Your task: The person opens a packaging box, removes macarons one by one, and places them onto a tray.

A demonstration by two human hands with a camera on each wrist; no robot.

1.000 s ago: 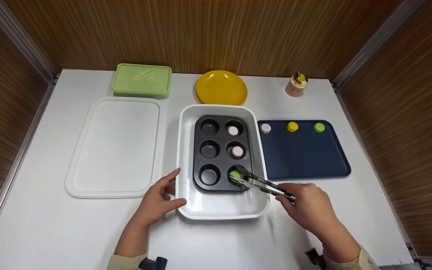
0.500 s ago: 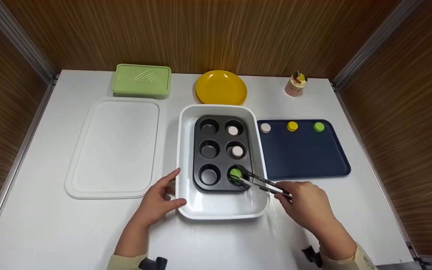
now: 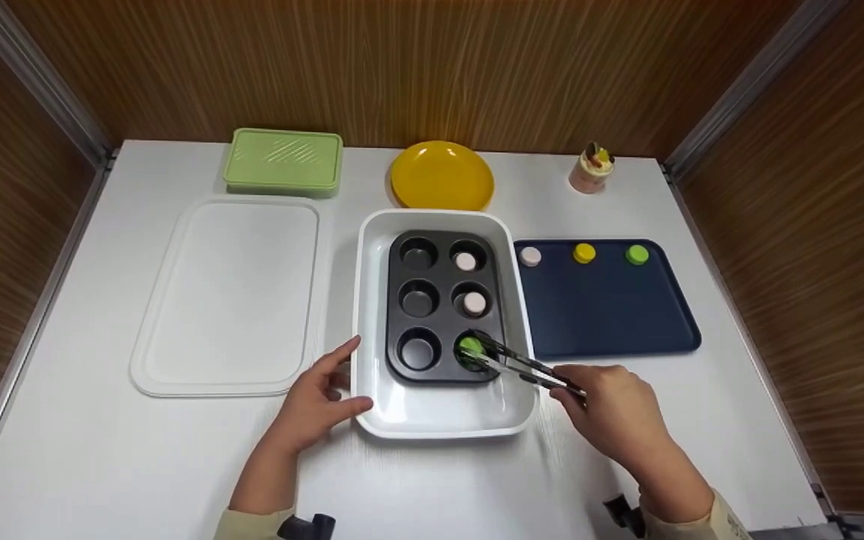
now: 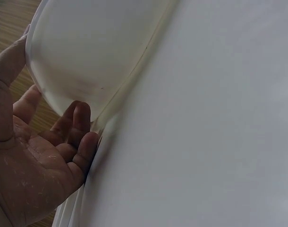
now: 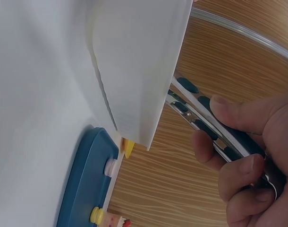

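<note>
My right hand (image 3: 619, 409) grips metal tongs (image 3: 529, 373) with dark grips. In the head view, the tongs' tips sit around a green round piece (image 3: 470, 348) in the near right cup of a dark muffin tin (image 3: 443, 322). Pale pink round pieces occupy the middle right cup and the far right cup. The tin lies inside a white tub (image 3: 439, 427). At the tub's left side is my left hand (image 3: 317, 405), its thumb and index fingertips touching the rim. Its other fingers are bent loosely beside the outer wall in the left wrist view. The tub's wall hides the tongs' tips in the right wrist view.
Right of the tub, a navy tray (image 3: 612, 315) bears a pink piece (image 3: 530, 256), a yellow piece (image 3: 584, 253) and a green one. A white lid (image 3: 229, 300) lies left. Behind stand a green box (image 3: 283, 159), a yellow plate (image 3: 443, 176) and a dessert cup (image 3: 592, 169).
The tongs and right hand have shifted very slightly, staying over the near right cup with the green piece. My left hand keeps its place at the rim.
</note>
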